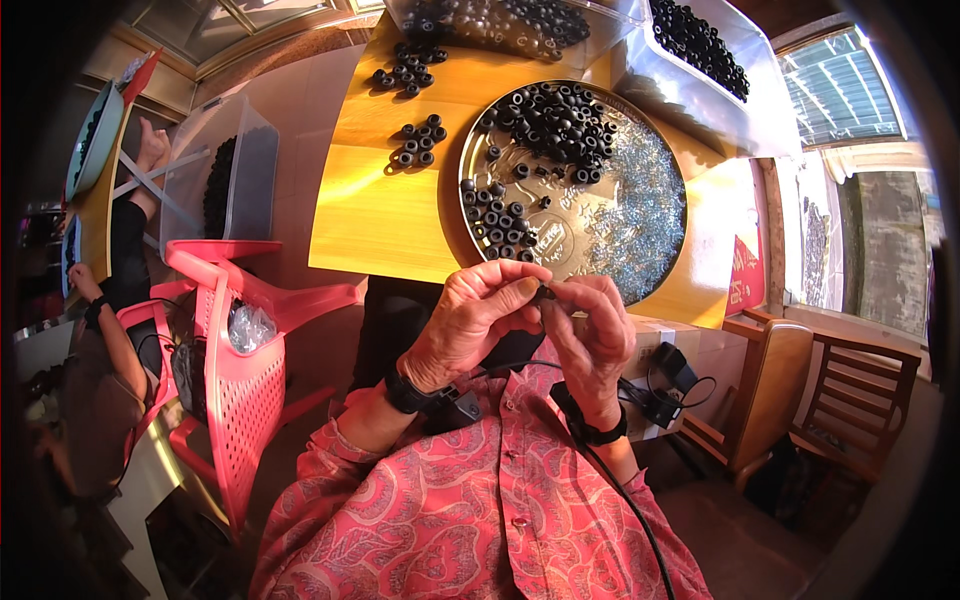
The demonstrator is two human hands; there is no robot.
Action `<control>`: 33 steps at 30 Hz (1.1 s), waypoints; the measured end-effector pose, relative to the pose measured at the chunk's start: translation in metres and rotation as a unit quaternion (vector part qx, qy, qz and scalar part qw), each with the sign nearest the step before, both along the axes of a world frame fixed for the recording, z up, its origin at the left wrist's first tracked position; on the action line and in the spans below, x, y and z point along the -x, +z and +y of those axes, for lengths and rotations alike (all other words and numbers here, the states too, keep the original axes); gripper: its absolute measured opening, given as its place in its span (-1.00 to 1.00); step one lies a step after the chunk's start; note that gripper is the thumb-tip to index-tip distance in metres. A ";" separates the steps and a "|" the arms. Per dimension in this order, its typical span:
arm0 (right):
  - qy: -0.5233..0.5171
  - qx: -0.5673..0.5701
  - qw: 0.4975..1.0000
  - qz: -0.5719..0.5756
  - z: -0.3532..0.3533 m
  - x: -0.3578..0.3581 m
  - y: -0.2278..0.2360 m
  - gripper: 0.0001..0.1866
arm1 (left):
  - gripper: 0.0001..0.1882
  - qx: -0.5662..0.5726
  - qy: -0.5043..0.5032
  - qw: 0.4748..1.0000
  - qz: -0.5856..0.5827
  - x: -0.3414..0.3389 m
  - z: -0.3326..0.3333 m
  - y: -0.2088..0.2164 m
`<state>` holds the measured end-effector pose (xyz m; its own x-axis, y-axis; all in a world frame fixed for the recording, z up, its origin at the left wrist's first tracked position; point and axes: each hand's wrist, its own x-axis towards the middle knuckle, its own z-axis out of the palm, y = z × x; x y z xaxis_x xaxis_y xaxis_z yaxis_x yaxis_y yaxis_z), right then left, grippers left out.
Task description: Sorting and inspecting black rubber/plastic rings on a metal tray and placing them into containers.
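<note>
My left hand (485, 310) and my right hand (595, 330) meet just in front of the table's near edge. Both are closed, fingertips pinched round a small black piece (543, 293) that is mostly covered by the fingers. Just beyond them a round metal tray (565, 218) rests on the table. A heap of black ring-shaped parts (560, 125) lies at the tray's far side, and a smaller group of black rings (500, 222) sits at its left. Many tiny clear bluish pieces (640, 225) are spread over the tray's right side.
The yellow wooden table (370, 200) also bears loose black rings (418, 140) left of the tray. Clear plastic bins (700, 110) with black parts stand at the back. A pink plastic chair (240, 400) is at left, near another seated person's arm (120, 340). A carton (700, 370) stands at right.
</note>
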<state>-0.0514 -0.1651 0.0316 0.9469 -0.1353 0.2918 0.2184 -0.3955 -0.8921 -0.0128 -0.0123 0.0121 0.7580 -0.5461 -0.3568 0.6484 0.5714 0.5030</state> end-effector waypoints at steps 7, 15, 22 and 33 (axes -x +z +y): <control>0.000 -0.016 1.000 -0.005 0.000 0.000 -0.003 -0.75 | -0.75 -0.003 0.005 1.000 -0.002 0.000 -0.001 -0.001; -0.033 -0.113 0.992 0.046 0.005 0.003 -0.007 -0.79 | -0.73 -0.001 0.007 1.000 -0.011 0.002 0.001 -0.003; -0.022 -0.042 0.999 -0.003 0.004 0.001 -0.008 -0.78 | -0.73 0.003 0.005 1.000 -0.011 0.002 0.001 -0.004; -0.031 -0.113 0.993 0.026 0.008 0.004 -0.006 -0.78 | -0.75 0.020 0.014 1.000 -0.009 0.003 0.002 -0.004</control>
<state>-0.0557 -0.1572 0.0257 0.9478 -0.2496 0.1985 0.1516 -0.1952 -0.9690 -0.0156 -0.0105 0.0078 0.7790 -0.5383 -0.3214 0.6232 0.6089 0.4907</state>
